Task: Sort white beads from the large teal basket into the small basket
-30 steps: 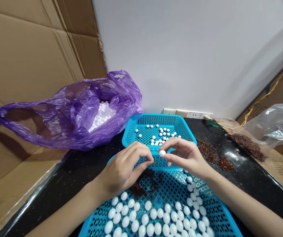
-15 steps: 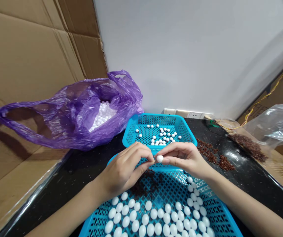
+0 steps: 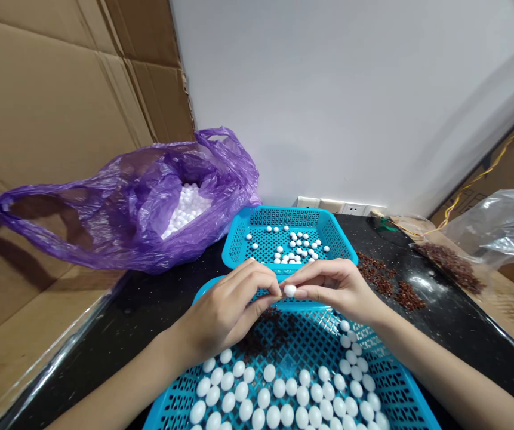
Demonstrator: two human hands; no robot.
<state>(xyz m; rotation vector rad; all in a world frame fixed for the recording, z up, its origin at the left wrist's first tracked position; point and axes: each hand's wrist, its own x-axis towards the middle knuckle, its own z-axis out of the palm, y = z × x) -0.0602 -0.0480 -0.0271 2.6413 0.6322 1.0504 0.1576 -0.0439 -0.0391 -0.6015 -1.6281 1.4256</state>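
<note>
Between the thumb and fingers of my right hand [image 3: 335,288] is a small white ball [image 3: 289,291]. My left hand [image 3: 235,303] is closed in a pinch right beside the ball; whatever its fingertips hold is too small to make out. Both hands are over the far end of a large blue plastic basket [image 3: 411,391]. Many white balls [image 3: 273,416] lie in it, with a heap of small dark reddish-brown bits [image 3: 261,340] partly behind my left hand. Just beyond stands a smaller blue basket [image 3: 348,242] with white balls bearing dark spots.
A purple plastic bag [image 3: 126,221] full of white balls lies at the left by a cardboard sheet [image 3: 46,89]. More brown bits [image 3: 411,295] are scattered on the black countertop [image 3: 149,307] at the right, near a clear plastic bag [image 3: 502,230]. Sockets [image 3: 354,208] line the wall.
The view has shifted very slightly. Both hands keep the same pinch at the white ball, with hardly any movement.
</note>
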